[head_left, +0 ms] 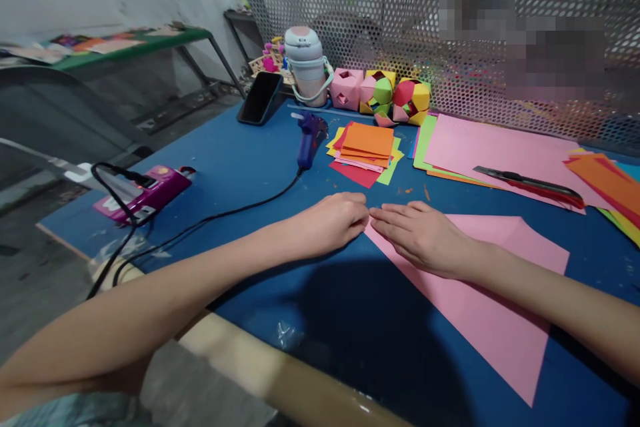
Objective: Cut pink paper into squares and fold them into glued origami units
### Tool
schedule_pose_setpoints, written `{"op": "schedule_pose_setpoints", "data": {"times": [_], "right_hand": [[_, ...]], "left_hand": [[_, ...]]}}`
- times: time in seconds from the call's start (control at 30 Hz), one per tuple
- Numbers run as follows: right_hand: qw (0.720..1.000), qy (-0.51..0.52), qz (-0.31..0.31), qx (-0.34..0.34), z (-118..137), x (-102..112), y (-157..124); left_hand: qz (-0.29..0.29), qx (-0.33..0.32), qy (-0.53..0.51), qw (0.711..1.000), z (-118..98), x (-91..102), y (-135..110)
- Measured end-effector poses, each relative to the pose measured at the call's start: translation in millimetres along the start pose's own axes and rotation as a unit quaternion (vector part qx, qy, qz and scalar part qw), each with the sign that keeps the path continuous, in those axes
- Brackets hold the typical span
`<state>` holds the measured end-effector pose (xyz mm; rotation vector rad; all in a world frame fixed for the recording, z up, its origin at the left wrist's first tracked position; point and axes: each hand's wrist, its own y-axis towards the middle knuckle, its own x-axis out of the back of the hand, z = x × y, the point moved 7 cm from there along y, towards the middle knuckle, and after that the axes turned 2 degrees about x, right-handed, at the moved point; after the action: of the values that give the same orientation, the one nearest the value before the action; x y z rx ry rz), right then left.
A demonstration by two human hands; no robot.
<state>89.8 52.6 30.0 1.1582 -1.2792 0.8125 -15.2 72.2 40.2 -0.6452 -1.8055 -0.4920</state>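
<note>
Beneath my flat, outstretched right fingers lies the large, pointed pink paper sheet, apparently pressed down so it cannot slip; my left fingers curl at its narrow corner just beside, though whether they pinch it I cannot tell.

The handled paper is plain pink, the tabletop blue, the glue gun indigo, the power strip magenta.
</note>
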Motion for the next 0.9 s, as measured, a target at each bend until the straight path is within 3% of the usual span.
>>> {"op": "schedule_pose_setpoints", "data": {"times": [0.43,0.9], "right_hand": [[1.0,0.005,-0.017,-0.015,1,-2,-3],[0.996,-0.008,-0.054,-0.064,10,6,-25]], "left_hand": [[0.014,0.062,0.069,0.996,-8,-3.6,1],[-0.01,0.041,0.069,0.997,-7,-9.2,1]]}}
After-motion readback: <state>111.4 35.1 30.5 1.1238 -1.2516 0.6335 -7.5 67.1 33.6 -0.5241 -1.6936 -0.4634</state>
